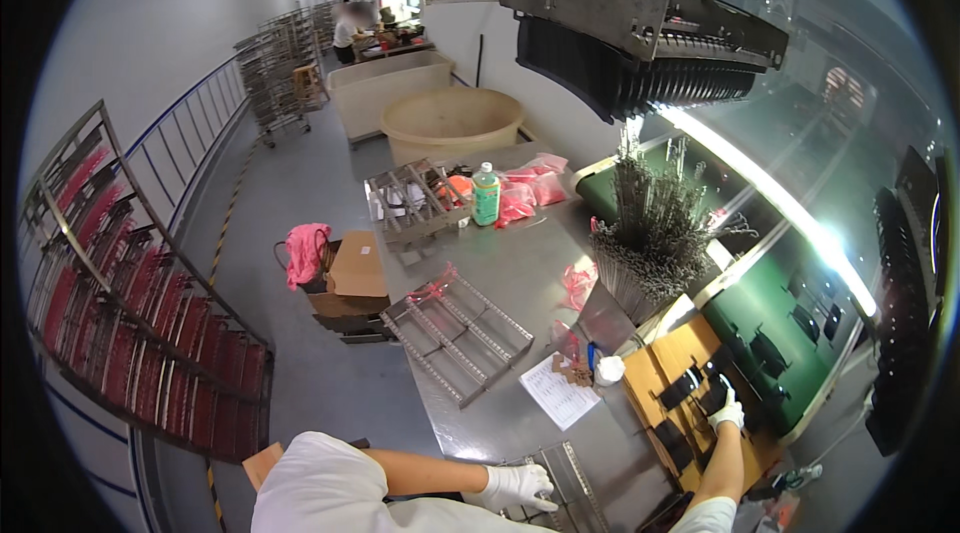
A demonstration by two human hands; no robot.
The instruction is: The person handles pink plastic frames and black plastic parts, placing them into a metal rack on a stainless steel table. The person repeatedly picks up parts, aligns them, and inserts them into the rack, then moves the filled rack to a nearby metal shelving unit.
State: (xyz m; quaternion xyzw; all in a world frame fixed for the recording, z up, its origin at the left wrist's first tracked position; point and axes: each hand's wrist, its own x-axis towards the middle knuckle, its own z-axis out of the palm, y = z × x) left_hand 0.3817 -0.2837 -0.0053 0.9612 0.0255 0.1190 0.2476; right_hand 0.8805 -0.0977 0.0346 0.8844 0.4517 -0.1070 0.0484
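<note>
Right hand (727,415) fingertips on black part (712,399)

left hand (517,486): white glove, snug fit, cuff ends at wrist, lower centre of frame
right hand (727,413): white glove, same kind, lower right of frame
left sleeve (320,478): white short sleeve, loose, wrinkled, ends above elbow, bottom centre-left
right sleeve (705,516): white short sleeve, only edge visible at bottom right
forearms: bare between sleeve and glove, both sides
top: white fabric, plain, along bottom edge
</note>
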